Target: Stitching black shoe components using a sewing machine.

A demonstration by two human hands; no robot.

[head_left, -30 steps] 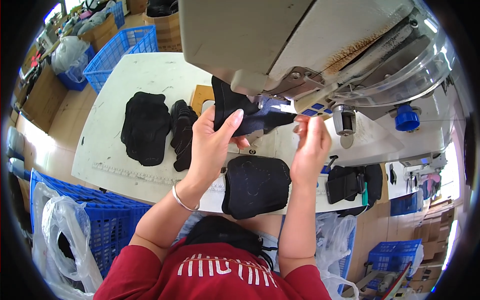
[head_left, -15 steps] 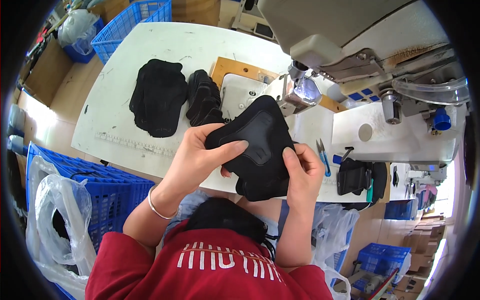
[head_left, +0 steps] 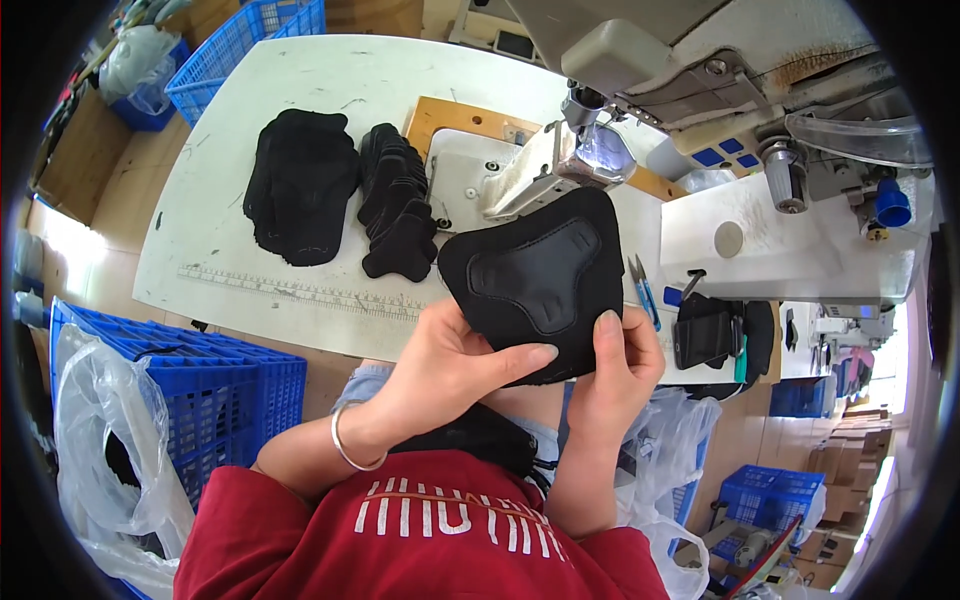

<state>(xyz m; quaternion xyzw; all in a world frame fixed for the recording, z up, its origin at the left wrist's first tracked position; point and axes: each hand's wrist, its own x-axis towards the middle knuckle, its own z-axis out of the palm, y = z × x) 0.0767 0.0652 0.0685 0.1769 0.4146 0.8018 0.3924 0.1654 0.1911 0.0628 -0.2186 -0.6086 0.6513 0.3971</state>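
A black fabric pad (head_left: 465,243) with a smooth, three-lobed black patch (head_left: 530,275) stitched on its face is held up over the table's near edge. My left hand (head_left: 455,365) grips its lower left edge, thumb lying across the front. At the lower right edge my right hand (head_left: 625,375) pinches it between thumb and fingers. The fingertips behind the pad are hidden. Beyond my left hand lie an overlapping row of small black patches (head_left: 395,200) and a pile of larger black fabric pieces (head_left: 300,190).
A sewing machine (head_left: 560,165) stands just beyond the pad, its head overhanging at upper right. Blue-handled snips (head_left: 645,290) and a black phone-like object (head_left: 703,340) lie to the right. A ruler strip (head_left: 300,292) runs along the white table (head_left: 215,210). Blue crates (head_left: 230,400) flank me.
The pad has been turned and its patch now shows whole. My left hand has slid down to its lower edge, uncovering the row of small patches. My right hand has moved slightly down and right.
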